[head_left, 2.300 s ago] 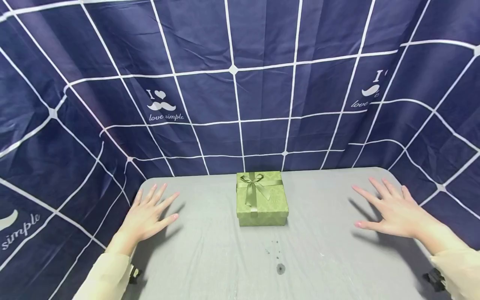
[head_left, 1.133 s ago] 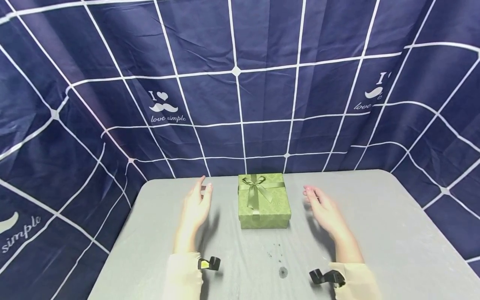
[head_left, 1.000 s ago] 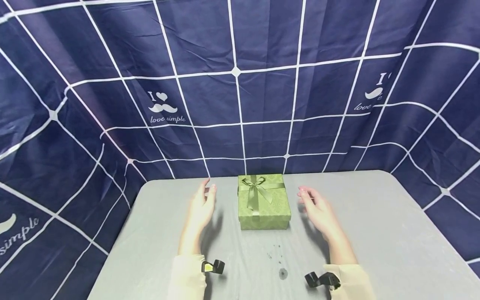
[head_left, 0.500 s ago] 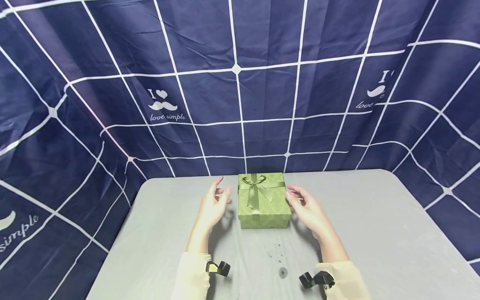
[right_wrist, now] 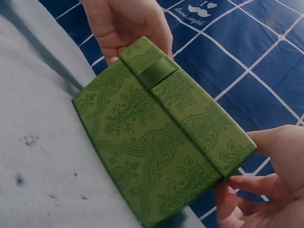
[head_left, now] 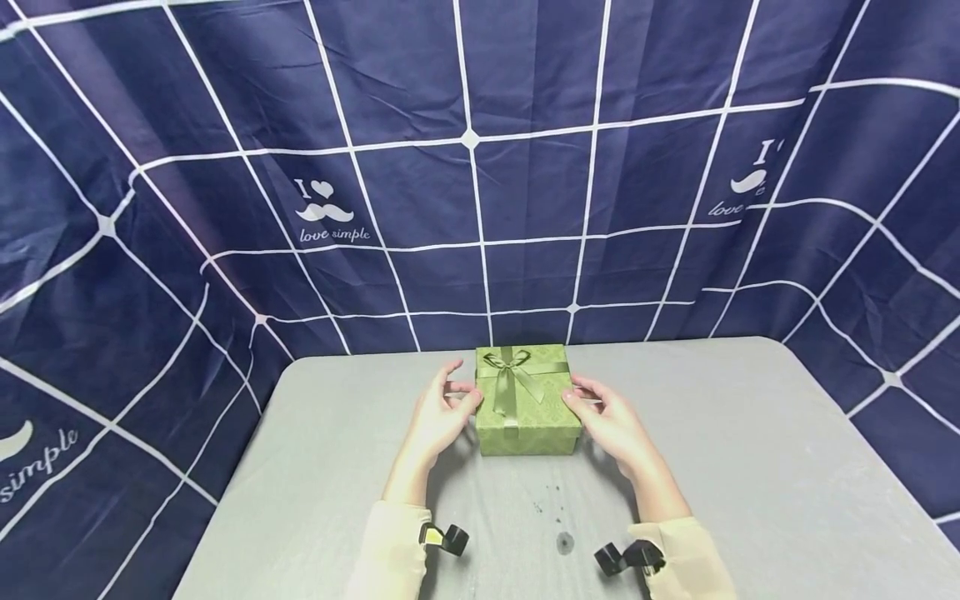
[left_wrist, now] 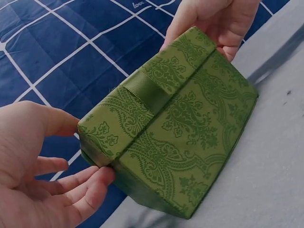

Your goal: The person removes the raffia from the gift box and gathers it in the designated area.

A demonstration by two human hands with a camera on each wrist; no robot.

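A square green gift box (head_left: 551,408) with a green ribbon and bow (head_left: 508,367) stands near the far edge of the table, its lid (left_wrist: 166,71) seated on top. At the left side my left hand (head_left: 441,417) pinches the lid, thumb at the top edge and fingers by its lower rim. My right hand (head_left: 615,427) does likewise on the right side, with the thumb on top. Both wrist views show a paisley-like pattern on the box front (right_wrist: 137,128). Fingers behind the box sides are partly hidden in the head view.
A grey cloth covers the table (head_left: 337,467), with a few dark stains (head_left: 565,543) in front of the box. Dark blue curtain (head_left: 397,192) with white grid lines encloses the back and both sides. Each wrist carries a small black camera mount (head_left: 445,537).
Both hands have come inward from the far left and right of the table. They now touch the lid's two sides. The box has stayed in place.
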